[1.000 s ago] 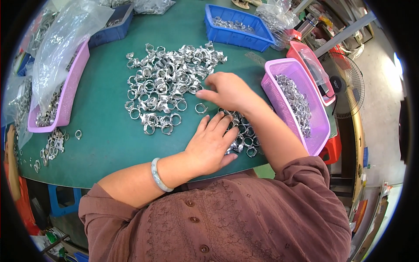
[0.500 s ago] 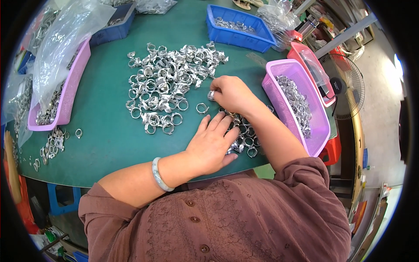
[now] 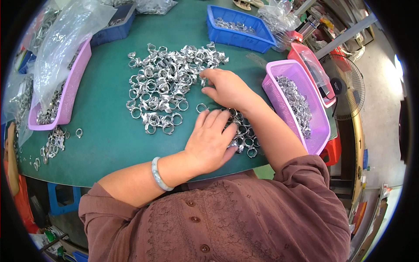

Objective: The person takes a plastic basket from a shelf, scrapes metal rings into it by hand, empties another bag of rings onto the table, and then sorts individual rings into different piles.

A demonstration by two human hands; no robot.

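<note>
My left hand (image 3: 209, 142), with a pale bangle (image 3: 159, 174) on its wrist, lies with fingers stretched out at the left edge of a smaller heap of silvery metal rings (image 3: 248, 141). That hand and my right forearm cover part of the heap. My right hand (image 3: 230, 89) is at the right edge of a larger spread of rings (image 3: 168, 83). Its thumb and index finger are apart, and a ring (image 3: 203, 81) stands at the index fingertip. A single ring (image 3: 201, 108) lies just beyond my left fingertips.
A purple basket (image 3: 321, 126) of rings stands at my right, with a pink basket (image 3: 331, 99) behind it. Farther off is a blue tray (image 3: 238, 40). Another purple basket (image 3: 72, 96), under clear plastic bags (image 3: 65, 48), stands left on the green table (image 3: 109, 144). Small rings lie nearby.
My right hand has moved left and away from me to the larger spread. Its pinch on a ring has loosened, thumb and finger now apart. My left hand has shifted slightly.
</note>
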